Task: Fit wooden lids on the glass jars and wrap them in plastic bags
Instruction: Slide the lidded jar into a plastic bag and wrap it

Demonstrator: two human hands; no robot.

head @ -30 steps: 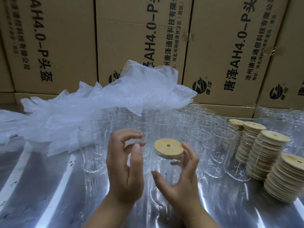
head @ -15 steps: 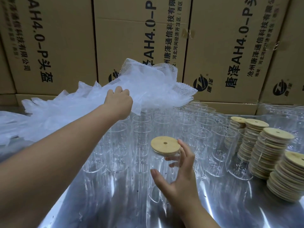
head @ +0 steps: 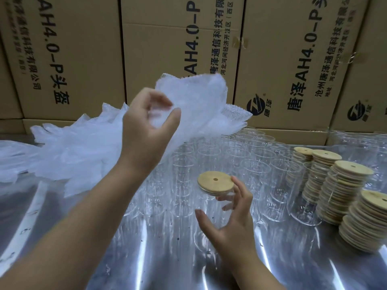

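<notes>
Change: we see the left hand (head: pixel 146 130) back from the far bag pile (head: pixel 73 147), fingers pinching a plastic bag (head: pixel 194 101).
Jar: glass jar (head: pixel 207 201), wooden lid (head: pixel 215 182) on, near centre of the surface (head: pixel 157 258); right hand (head: pixel 232 222) fingers curled round it.
Meaning: we judge bagging comes next.

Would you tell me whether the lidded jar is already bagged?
No, the lidded jar in the right hand is bare, while the left hand holds a plastic bag apart.

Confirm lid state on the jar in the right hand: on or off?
On. The wooden lid sits flat across the mouth of the upright glass jar the right hand grips; full seating: cannot tell.
</notes>
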